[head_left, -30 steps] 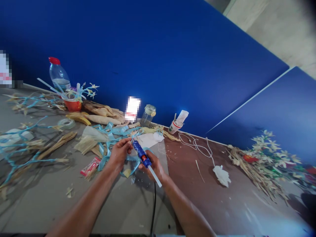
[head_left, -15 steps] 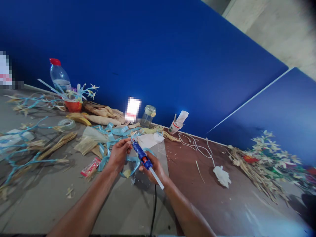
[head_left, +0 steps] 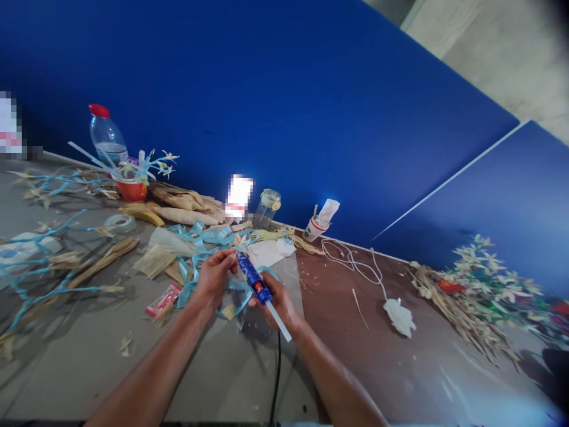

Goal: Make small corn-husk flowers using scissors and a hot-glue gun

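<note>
My right hand (head_left: pixel 278 296) is wrapped round a blue glue gun (head_left: pixel 254 279), with a white glue stick (head_left: pixel 279 321) jutting from its rear. The gun's front end is beside the fingertips of my left hand (head_left: pixel 216 274), which are pinched together. A small pale flower (head_left: pixel 240 241) shows just above those fingertips; whether they grip its stem is too small to tell. Light blue ribbon (head_left: pixel 243 305) lies under and between the hands. A black cord (head_left: pixel 278 373) runs down from below the gun.
Blue-wrapped stems (head_left: pixel 40 290) and dried husks (head_left: pixel 186 201) lie left. A red cup (head_left: pixel 132 190), bottle (head_left: pixel 106 139) and glass jar (head_left: pixel 267 209) stand at the back. A white cable (head_left: pixel 368 274), crumpled tissue (head_left: pixel 400 318) and flower bunch (head_left: pixel 493 279) are right.
The glue gun and my right hand have shifted slightly left. The small flower above my left fingertips shows more clearly. My left hand has hardly moved.
</note>
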Demonstrator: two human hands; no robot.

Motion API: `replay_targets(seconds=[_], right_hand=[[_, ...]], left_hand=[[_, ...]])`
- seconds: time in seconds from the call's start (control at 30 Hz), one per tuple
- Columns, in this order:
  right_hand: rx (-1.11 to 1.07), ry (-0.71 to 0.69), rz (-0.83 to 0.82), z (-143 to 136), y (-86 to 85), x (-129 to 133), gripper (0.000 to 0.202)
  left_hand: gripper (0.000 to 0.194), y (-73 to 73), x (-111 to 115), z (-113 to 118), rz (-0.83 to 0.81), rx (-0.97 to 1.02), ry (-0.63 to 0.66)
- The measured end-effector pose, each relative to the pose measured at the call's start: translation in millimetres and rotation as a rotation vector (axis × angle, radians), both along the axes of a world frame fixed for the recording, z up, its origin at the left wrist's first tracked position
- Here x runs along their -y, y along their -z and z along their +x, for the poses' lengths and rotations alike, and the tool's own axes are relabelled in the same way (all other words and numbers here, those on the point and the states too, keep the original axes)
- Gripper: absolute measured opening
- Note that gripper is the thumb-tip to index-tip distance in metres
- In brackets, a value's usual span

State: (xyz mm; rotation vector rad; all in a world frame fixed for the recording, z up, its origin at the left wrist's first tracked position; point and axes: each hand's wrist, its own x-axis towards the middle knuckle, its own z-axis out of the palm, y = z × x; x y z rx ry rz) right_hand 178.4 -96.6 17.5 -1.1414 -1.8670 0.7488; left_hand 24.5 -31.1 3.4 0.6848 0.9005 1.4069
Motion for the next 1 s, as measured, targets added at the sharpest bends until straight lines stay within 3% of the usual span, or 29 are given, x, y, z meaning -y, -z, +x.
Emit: replay_targets(seconds=[0.6,1.0], right_hand=[[-0.084,0.025,-0.107,-0.7,-6.6,2.2,0.043],[-0.183,0.019,-0.131,2.1,0.2,0.8,0.044]], left_hand=[[0.029,-4.9,2.8,-0.7,0.041,-0.019,0.035],[0.026,-4.5,4.1,-0.5,0.054,-0.090,0.044]])
